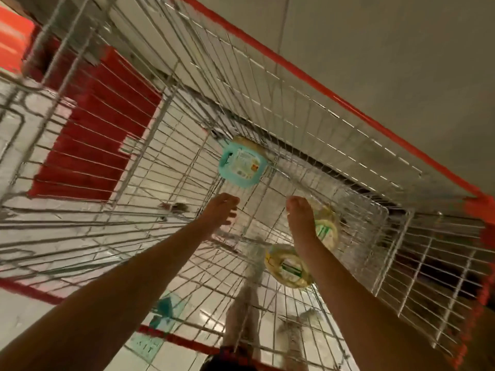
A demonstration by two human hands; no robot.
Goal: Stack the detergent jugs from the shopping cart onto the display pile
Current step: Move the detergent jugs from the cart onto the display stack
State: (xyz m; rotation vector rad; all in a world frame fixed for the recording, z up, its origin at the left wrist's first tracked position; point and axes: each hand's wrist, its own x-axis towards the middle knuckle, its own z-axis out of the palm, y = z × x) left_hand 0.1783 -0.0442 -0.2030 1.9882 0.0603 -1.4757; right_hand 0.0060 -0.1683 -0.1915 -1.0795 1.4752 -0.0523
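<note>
Overreach is risking a fumbled lift: left hand (222, 208) is hovering slack, empty, short of the teal jug (242, 166) on the cart (294, 108) floor; whether right hand (300, 214) is gripping the yellow jug (325, 228), I cannot tell.

farther yellow jug (327, 232) partly behind right hand (300, 218), labels (290, 267) blurred
</note>
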